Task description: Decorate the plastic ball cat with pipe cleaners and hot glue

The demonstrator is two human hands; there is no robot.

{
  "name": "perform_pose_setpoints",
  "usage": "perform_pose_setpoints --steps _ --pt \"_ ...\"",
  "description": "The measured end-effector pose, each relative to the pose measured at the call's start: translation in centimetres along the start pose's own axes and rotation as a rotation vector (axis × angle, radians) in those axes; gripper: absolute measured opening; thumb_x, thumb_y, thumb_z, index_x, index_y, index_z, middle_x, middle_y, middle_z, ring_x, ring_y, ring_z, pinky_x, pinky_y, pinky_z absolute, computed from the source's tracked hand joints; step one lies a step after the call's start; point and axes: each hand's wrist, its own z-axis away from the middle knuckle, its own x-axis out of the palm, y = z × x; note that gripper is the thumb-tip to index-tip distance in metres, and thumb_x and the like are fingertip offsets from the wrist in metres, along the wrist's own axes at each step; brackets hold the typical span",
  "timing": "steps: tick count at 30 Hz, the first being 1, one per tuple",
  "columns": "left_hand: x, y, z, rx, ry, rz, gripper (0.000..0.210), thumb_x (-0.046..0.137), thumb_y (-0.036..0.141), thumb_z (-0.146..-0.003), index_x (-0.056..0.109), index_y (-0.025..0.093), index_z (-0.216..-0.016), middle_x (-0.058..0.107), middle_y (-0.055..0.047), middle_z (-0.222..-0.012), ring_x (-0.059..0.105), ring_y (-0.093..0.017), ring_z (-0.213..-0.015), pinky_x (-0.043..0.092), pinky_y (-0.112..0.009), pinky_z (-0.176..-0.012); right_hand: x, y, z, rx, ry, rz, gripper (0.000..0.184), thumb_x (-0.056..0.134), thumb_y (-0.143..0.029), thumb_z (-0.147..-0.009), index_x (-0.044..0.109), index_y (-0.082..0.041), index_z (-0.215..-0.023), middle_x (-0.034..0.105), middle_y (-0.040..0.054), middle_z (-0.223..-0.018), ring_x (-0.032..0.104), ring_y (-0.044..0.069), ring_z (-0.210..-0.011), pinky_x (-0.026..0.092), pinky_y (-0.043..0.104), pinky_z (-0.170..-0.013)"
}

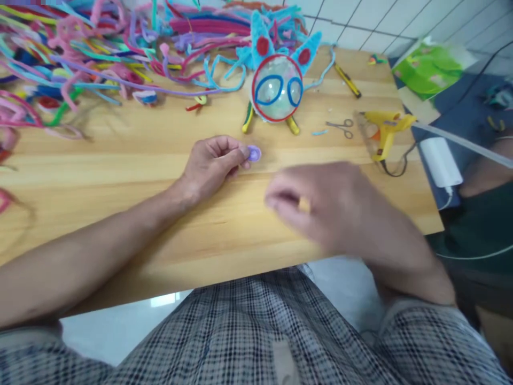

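My left hand (218,160) pinches a small round purple disc (254,153) between thumb and fingers, just above the wooden table. It looks like a coil of fuzzy stem, though the detail is too small to be sure. To its right, my right hand (320,206) is raised and smeared by motion; thumb and forefinger meet in a pinch, and whatever lies between them cannot be made out. Beyond both hands stands a clear ball figure (279,88) with a red ring, blue eye outlines, blue ears with red centres, and yellow-green feet.
Many coloured pipe cleaners (192,27) are heaped across the back left. On the right lie small scissors (342,127), a blue scrap (319,132), a yellow cutter (348,80) and a yellow glue gun (387,131). A green packet (430,69) and a white device (441,160) are beyond the right edge.
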Motion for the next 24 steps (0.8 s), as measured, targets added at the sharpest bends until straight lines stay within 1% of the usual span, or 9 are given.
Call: perform_pose_setpoints --steps 1,3,5,7,10,13,15,19,24 --pt "0.1 0.0 0.0 0.006 -0.012 -0.004 0.037 0.095 0.05 -0.091 0.077 0.02 -0.079 0.078 -0.004 -0.077 0.051 -0.01 -0.057 0.037 -0.028 -0.054 -0.8 1.6 -1.1 -0.044 -0.001 0.074 0.017 0.085 -0.028 -0.085 0.076 -0.031 -0.07 0.073 -0.0019 -0.072 0.065 0.018 -0.069 0.047 0.035 -0.064" --pt "0.2 0.0 -0.1 0.006 -0.024 -0.018 0.04 0.096 0.053 -0.089 0.076 0.02 -0.078 0.079 -0.004 -0.079 0.052 -0.011 -0.057 0.039 -0.029 -0.054 -2.0 4.7 -2.8 -0.074 0.01 0.096 0.018 0.085 -0.029 -0.088 0.075 -0.029 -0.073 0.071 -0.0019 -0.071 0.061 0.016 -0.066 0.046 0.034 -0.064" --pt "0.3 0.1 0.0 -0.001 -0.023 -0.033 0.04 0.095 0.054 -0.089 0.075 0.021 -0.077 0.079 -0.004 -0.078 0.052 -0.011 -0.056 0.038 -0.029 -0.053 -2.2 7.0 -3.6 -0.068 0.044 0.032 0.017 0.087 -0.036 -0.088 0.076 -0.028 -0.078 0.072 -0.0016 -0.074 0.061 0.016 -0.067 0.049 0.033 -0.064" --pt "0.5 0.0 0.1 -0.006 -0.029 -0.041 0.039 0.093 0.053 -0.088 0.075 0.02 -0.076 0.078 -0.004 -0.076 0.052 -0.011 -0.055 0.038 -0.028 -0.052 -1.5 8.3 -4.0 -0.066 0.051 -0.036 0.02 0.089 -0.043 -0.088 0.076 -0.028 -0.082 0.073 -0.0013 -0.075 0.062 0.016 -0.067 0.051 0.033 -0.063" --pt "0.7 -0.1 0.2 -0.003 -0.039 -0.031 0.037 0.092 0.052 -0.086 0.077 0.019 -0.077 0.077 -0.004 -0.074 0.051 -0.01 -0.055 0.038 -0.026 -0.052 0.2 8.5 -4.2 -0.066 0.074 -0.087 0.021 0.088 -0.045 -0.088 0.076 -0.027 -0.086 0.074 -0.0012 -0.076 0.063 0.015 -0.065 0.052 0.032 -0.061" --pt "0.8 -0.3 0.2 0.005 -0.036 -0.01 0.036 0.091 0.051 -0.084 0.077 0.018 -0.078 0.077 -0.004 -0.073 0.052 -0.01 -0.055 0.038 -0.025 -0.052 1.7 8.3 -4.6 -0.044 0.107 -0.126 0.02 0.086 -0.043 -0.091 0.076 -0.026 -0.088 0.075 -0.0015 -0.077 0.062 0.014 -0.062 0.05 0.029 -0.057" --pt "0.8 -0.3 0.2 0.014 -0.035 0.004 0.034 0.091 0.05 -0.084 0.078 0.019 -0.08 0.078 -0.004 -0.075 0.053 -0.01 -0.055 0.04 -0.025 -0.052 2.4 8.5 -4.9 -0.032 0.104 -0.156 0.022 0.085 -0.045 -0.093 0.076 -0.025 -0.088 0.075 -0.0013 -0.078 0.061 0.013 -0.061 0.05 0.029 -0.056" --pt "1.0 0.0 0.4 0.042 -0.04 -0.014 0.035 0.09 0.051 -0.085 0.078 0.019 -0.08 0.079 -0.004 -0.077 0.055 -0.011 -0.057 0.044 -0.025 -0.054 3.4 8.9 -5.3 -0.03 0.133 -0.189 0.034 0.086 -0.056 -0.093 0.075 -0.025 -0.084 0.072 -0.0006 -0.074 0.059 0.015 -0.064 0.049 0.029 -0.055" --pt "1.1 0.2 1.0 0.112 -0.054 -0.049 0.035 0.088 0.052 -0.089 0.078 0.02 -0.082 0.079 -0.004 -0.078 0.057 -0.012 -0.06 0.047 -0.026 -0.058 4.0 8.8 -5.2 -0.023 0.147 -0.253 0.047 0.089 -0.067 -0.089 0.069 -0.026 -0.077 0.066 -0.0017 -0.069 0.055 0.014 -0.061 0.044 0.028 -0.052"
